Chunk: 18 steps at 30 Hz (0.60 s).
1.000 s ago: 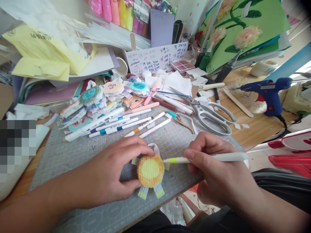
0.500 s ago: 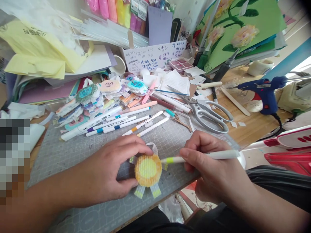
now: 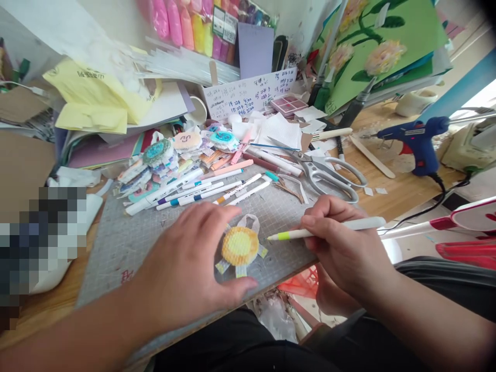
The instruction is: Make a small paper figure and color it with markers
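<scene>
A round yellow-and-orange textured craft piece (image 3: pixel 240 246) lies on the grey cutting mat (image 3: pixel 116 248). White tabs, some tinted yellow-green, stick out from its edge, and a pale loop rises at its top. Around its left side curves my left hand (image 3: pixel 189 258), thumb and fingers spread wide, with a gap between them and the piece. My right hand (image 3: pixel 337 232) grips a white marker (image 3: pixel 296 234) with a yellow-green band. The marker's tip points left, a short way off the piece's right side.
Several capped markers (image 3: pixel 201 194) lie behind the hands, beside a pile of similar craft pieces (image 3: pixel 155 155). Grey-handled scissors (image 3: pixel 329 173) rest at the mat's back right. A blue glue gun (image 3: pixel 418 142) stands farther right. The mat's front edge (image 3: pixel 267 294) runs above my lap.
My left hand has let go of the craft piece and opened. The piece has turned a little on the mat. The marker tip has drawn back from its edge. The view has shifted slightly.
</scene>
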Each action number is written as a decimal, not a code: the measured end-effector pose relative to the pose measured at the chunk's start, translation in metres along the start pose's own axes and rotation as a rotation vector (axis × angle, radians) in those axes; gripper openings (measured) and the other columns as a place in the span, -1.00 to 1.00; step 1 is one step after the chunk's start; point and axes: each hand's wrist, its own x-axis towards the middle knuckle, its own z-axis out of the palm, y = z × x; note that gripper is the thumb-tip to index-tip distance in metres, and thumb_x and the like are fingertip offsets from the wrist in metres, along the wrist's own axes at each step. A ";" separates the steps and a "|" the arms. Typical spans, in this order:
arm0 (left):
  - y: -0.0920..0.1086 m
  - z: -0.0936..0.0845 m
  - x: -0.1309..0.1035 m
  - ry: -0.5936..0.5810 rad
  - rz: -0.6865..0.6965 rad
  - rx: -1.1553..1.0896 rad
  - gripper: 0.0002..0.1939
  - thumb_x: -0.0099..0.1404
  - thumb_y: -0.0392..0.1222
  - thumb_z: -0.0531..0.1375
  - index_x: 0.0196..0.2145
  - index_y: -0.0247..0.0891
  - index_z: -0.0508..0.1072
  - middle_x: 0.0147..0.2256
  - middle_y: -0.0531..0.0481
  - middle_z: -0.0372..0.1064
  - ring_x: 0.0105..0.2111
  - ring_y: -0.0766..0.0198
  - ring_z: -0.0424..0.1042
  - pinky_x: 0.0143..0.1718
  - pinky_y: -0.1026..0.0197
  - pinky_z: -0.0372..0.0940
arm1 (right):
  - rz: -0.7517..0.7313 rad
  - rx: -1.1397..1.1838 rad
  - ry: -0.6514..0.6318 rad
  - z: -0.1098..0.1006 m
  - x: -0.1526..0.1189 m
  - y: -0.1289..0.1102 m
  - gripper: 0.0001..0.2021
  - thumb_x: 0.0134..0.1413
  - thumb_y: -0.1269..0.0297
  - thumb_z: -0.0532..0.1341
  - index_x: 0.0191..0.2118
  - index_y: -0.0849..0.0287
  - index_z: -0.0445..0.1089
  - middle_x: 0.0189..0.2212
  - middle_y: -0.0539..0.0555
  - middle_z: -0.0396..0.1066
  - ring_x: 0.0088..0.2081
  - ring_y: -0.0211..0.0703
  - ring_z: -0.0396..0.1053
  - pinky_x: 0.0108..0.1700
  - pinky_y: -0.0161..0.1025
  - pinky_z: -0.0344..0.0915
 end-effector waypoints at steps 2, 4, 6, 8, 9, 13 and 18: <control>0.013 0.005 -0.002 0.021 0.020 0.123 -0.25 -0.03 0.06 0.30 0.07 -0.29 0.24 -0.09 -0.23 0.32 -0.06 -0.17 0.29 -0.04 -0.18 0.24 | -0.016 -0.004 0.006 0.001 -0.001 0.002 -0.78 -0.03 0.40 0.32 -0.57 0.15 0.30 -0.75 -0.13 0.31 -0.67 -0.39 0.16 -0.61 -0.43 0.02; 0.020 0.008 -0.001 0.023 0.010 0.199 -0.30 0.01 0.07 0.28 0.06 -0.31 0.26 -0.15 -0.24 0.33 -0.10 -0.18 0.30 -0.10 -0.19 0.27 | -0.029 -0.018 0.013 0.003 -0.002 0.003 -0.78 -0.04 0.40 0.32 -0.58 0.15 0.30 -0.76 -0.13 0.30 -0.68 -0.39 0.15 -0.62 -0.42 0.01; 0.022 0.008 0.002 -0.011 -0.002 0.225 -0.36 0.06 0.03 0.25 0.06 -0.30 0.27 -0.17 -0.23 0.34 -0.11 -0.18 0.30 -0.11 -0.18 0.28 | -0.036 -0.042 0.022 0.004 -0.002 0.002 -0.78 -0.03 0.38 0.32 -0.58 0.15 0.29 -0.77 -0.14 0.29 -0.68 -0.38 0.14 -0.61 -0.41 0.00; 0.020 0.008 0.004 -0.060 -0.008 0.205 -0.41 0.11 -0.03 0.21 0.07 -0.30 0.26 -0.15 -0.23 0.33 -0.08 -0.18 0.28 -0.09 -0.20 0.26 | -0.035 -0.067 0.019 0.006 -0.003 0.000 -0.78 -0.02 0.36 0.32 -0.57 0.15 0.29 -0.76 -0.14 0.29 -0.66 -0.37 0.14 -0.59 -0.39 0.01; 0.018 0.008 0.005 -0.079 -0.012 0.184 -0.44 0.13 -0.06 0.20 0.07 -0.28 0.25 -0.14 -0.22 0.33 -0.07 -0.17 0.28 -0.07 -0.20 0.25 | -0.033 -0.082 0.013 0.007 -0.003 -0.001 -0.78 -0.01 0.35 0.31 -0.57 0.15 0.28 -0.76 -0.14 0.28 -0.66 -0.36 0.14 -0.58 -0.39 0.02; 0.010 0.007 0.001 -0.102 -0.016 0.058 -0.46 0.10 -0.23 0.18 0.06 -0.17 0.20 -0.09 -0.15 0.30 -0.02 -0.10 0.27 -0.01 -0.17 0.22 | -0.013 -0.200 -0.026 0.010 -0.003 -0.005 -0.76 -0.01 0.35 0.28 -0.59 0.14 0.24 -0.75 -0.12 0.26 -0.65 -0.34 0.12 -0.58 -0.36 0.03; 0.005 0.003 -0.003 -0.137 0.000 -0.054 -0.40 0.03 -0.32 0.17 0.06 -0.09 0.19 -0.02 -0.07 0.28 0.03 -0.05 0.25 0.04 -0.11 0.19 | -0.038 -0.316 -0.055 0.013 -0.008 -0.006 -0.75 -0.02 0.31 0.29 -0.59 0.13 0.23 -0.71 -0.10 0.24 -0.62 -0.32 0.12 -0.58 -0.37 0.05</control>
